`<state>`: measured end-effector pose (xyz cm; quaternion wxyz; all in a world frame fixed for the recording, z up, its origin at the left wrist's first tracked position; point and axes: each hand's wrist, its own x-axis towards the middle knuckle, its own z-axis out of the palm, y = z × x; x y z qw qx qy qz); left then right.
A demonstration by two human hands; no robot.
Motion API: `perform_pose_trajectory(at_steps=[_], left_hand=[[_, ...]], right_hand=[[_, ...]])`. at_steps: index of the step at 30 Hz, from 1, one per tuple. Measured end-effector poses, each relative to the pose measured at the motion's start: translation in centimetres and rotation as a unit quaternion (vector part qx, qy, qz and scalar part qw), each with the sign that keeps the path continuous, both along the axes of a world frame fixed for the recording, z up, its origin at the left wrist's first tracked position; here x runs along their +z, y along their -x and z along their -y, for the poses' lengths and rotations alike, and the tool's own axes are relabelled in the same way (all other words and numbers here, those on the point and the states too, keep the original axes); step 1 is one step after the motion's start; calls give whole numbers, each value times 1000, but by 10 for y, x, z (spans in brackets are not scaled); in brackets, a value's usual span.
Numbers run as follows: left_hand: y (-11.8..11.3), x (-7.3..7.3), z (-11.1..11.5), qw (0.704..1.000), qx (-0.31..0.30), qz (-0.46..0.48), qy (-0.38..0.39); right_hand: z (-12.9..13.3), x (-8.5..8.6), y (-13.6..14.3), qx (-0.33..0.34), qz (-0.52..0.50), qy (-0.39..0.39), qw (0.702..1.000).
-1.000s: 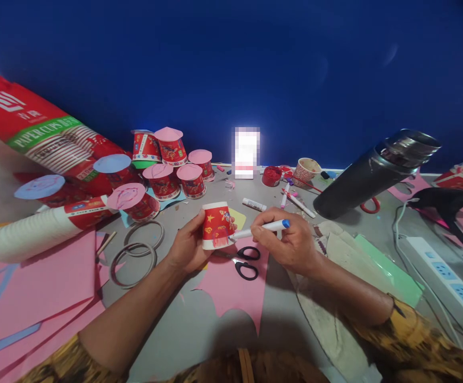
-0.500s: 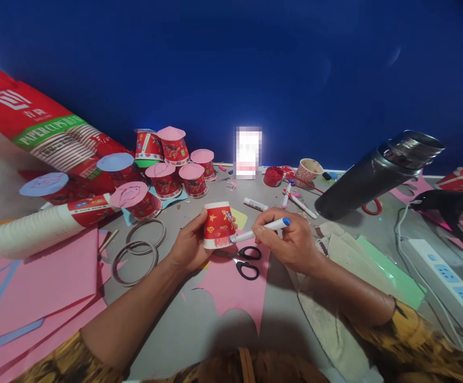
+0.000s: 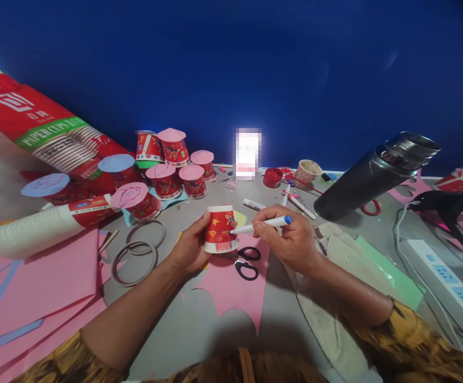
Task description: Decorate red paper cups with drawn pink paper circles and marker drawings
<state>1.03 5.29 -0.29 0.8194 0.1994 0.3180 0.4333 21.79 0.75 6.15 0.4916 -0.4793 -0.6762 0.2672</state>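
Note:
My left hand (image 3: 191, 242) is closed around the side of a red paper cup (image 3: 219, 229), held upside down with its white rim at the bottom. Gold stars and a blue-and-white figure are printed on the cup, and its lower band carries pinkish and blue strokes. Between the fingertips of my right hand (image 3: 289, 236) is a white marker (image 3: 261, 225) with a blue end. The marker's tip points left at the cup's right side and seems to touch it. Below the cup lie black-handled scissors (image 3: 247, 263) on a cut piece of pink paper (image 3: 235, 292).
Several red cups with paper discs on top (image 3: 163, 178) stand at the back left, near a stack of paper cups (image 3: 35, 229). Two grey tape rings (image 3: 135, 260) lie left of my hand. At right are a leaning black flask (image 3: 367, 181), a cloth (image 3: 327, 308) and a power strip (image 3: 447, 276).
The marker's tip has moved up from the cup's lower band to its red middle. The cup has shifted slightly right and down.

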Motion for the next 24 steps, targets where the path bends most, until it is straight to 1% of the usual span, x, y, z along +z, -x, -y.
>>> perform_pose_trajectory(at_steps=[4, 8, 19, 24], left_hand=[[0, 0, 0, 1000, -4, 2, -5], [1, -3, -1, 1000, -11, 9, -17], [2, -8, -1, 1000, -6, 19, -17], [2, -8, -1, 1000, -16, 12, -13]], right_hand=[[2, 0, 0, -1, 0, -15, 1000], [2, -1, 0, -3, 13, -27, 1000], [0, -2, 1, 5, 22, -41, 999], [2, -2, -1, 9, 15, -65, 998]])
